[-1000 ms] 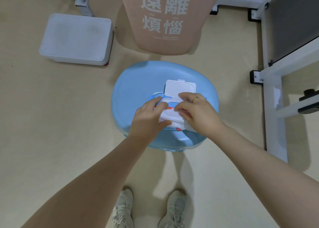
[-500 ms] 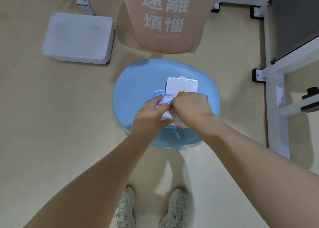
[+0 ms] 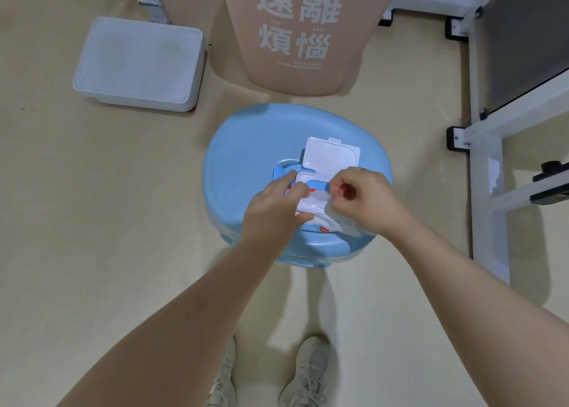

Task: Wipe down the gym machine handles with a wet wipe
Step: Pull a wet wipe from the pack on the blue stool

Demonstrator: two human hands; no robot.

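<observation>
The wipe pack (image 3: 311, 191) lies flat on the blue stool (image 3: 246, 160), long axis running away from you, lid (image 3: 331, 155) flipped open at the far end. Your left hand (image 3: 271, 212) presses the pack down; your right hand (image 3: 366, 200) pinches a wipe (image 3: 341, 222) trailing toward you.

We see a blue stool (image 3: 246, 148) on the beige floor (image 3: 92, 222), a white box (image 3: 138, 63) beyond it, a pink punching bag (image 3: 301, 31), and pale sneakers (image 3: 311, 372) below.
</observation>
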